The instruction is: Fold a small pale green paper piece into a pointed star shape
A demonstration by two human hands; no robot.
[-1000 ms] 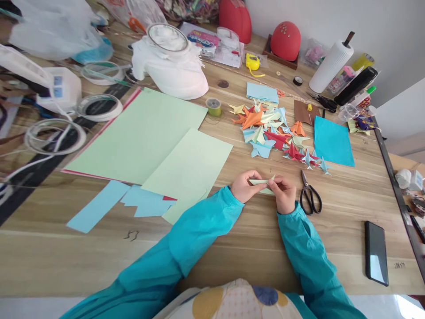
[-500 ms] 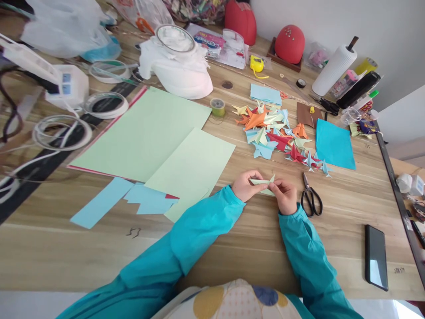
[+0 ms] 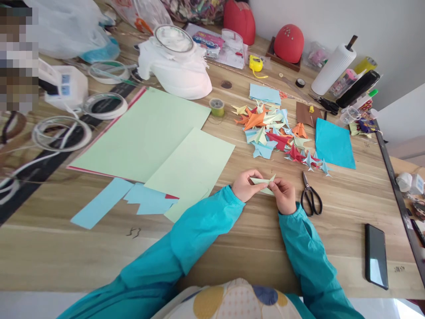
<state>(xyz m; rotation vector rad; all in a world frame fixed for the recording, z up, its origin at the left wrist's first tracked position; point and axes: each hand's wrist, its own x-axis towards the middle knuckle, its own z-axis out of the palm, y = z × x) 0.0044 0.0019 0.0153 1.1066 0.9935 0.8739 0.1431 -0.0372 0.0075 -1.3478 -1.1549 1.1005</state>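
Observation:
Both my hands, in teal sleeves, pinch a small pale green folded paper piece (image 3: 264,182) just above the wooden table (image 3: 252,239). My left hand (image 3: 245,185) grips its left end with curled fingers. My right hand (image 3: 286,195) pinches its right end, where a small point sticks up. Beyond them lies a pile of folded paper figures (image 3: 276,130) in orange, red, blue and green. Black scissors (image 3: 310,197) lie just right of my right hand.
Large pale green sheets (image 3: 159,141) and light blue scraps (image 3: 126,201) lie to the left. A teal sheet (image 3: 334,144) sits at the right, a black phone (image 3: 376,255) near the front right edge. Tape rolls, a white container, red domes and a paper towel roll crowd the back.
My hands stay in place with the folded piece, fingers shifting only slightly. The view has drifted a little; a pixelated patch now covers the top left corner.

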